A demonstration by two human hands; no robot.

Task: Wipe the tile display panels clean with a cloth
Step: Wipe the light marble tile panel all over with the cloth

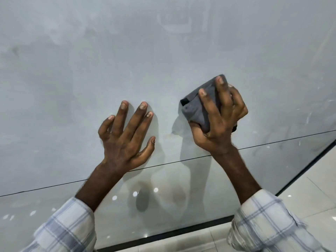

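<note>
Pale grey glossy tile fills nearly everything I can see from where I stand: two display panels meeting at a thin dark seam [172, 161] that slants across the wall. Just above that seam the person's right hand [220, 120] is clamped on a folded grey cloth [200, 110]. The fingers curl over the top of the cloth and the thumb sits at its lower edge, with the wad held against the upper panel [163, 51]. Left of the cloth, and also just above the seam, the left hand [125, 139] lies flat on the same panel. Its fingers are spread and straight and hold nothing, so it looks like a brace.

Both wrists cross the seam, and the checked sleeves [69, 226] sit well below it, over the lower panel [54, 206]. Further below the seam a black trim [181, 231] edges that panel, and pale floor tiles [309, 197] lie beyond it.

I judge the wiping to be in hand on the low part of the upper panel. High above the seam, toward the left, there are cloudy patches [60, 33]; I cannot tell whether they are residue or the tile's own veining. The next move calls for steady flat pressure and overlapping strokes working away from the seam. The bracing hand will need to shift so the spot beneath it gets wiped too. The lower panel looks yet to be done.
</note>
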